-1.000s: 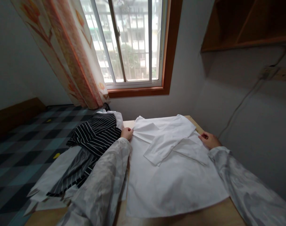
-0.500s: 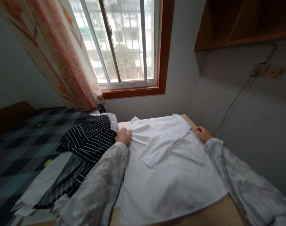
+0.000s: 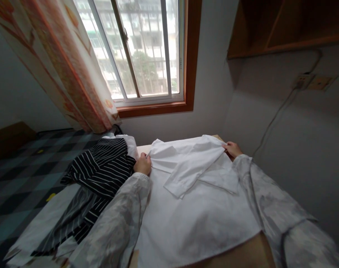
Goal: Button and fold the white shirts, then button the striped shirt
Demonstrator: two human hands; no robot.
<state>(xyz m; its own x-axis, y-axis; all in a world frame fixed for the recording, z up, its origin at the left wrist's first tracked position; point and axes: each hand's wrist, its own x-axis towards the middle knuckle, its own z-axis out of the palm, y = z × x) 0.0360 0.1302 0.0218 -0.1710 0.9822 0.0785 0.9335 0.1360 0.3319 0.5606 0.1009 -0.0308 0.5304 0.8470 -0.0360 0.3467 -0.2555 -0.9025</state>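
White shirt (image 3: 197,219): here it is on my feed, spread over the table (image 3: 244,249), hem towards me, shoulder end towards the window (image 3: 147,56).
Shirt sleeves: folded in on the body, one crossing over the other near the middle, and I see creases around the far left shoulder.
Left hand (image 3: 143,163): on the shirt's left edge just below that shoulder, thumb and fingers closed on a bit of the cloth.
Right hand (image 3: 233,149): over at the opposite edge, a little farther up, fingertips pinching the fabric near the right shoulder.
My arms: both reach forward in loose, mottled grey sleeves (image 3: 116,219), one along each side of the shirt.
Striped garment (image 3: 102,163): black with thin white lines, lying rumpled on white cloth (image 3: 52,212), close beside my left forearm.
Bed (image 3: 13,178): out on the left, dark checked cover, yellow marks here and there.
Window side: a flowered curtain (image 3: 71,74) hangs at the left, brown frame at the right.
Right wall: wooden shelf (image 3: 286,44) up high, socket (image 3: 304,80) below it, a cable (image 3: 272,119) running down behind my right hand.
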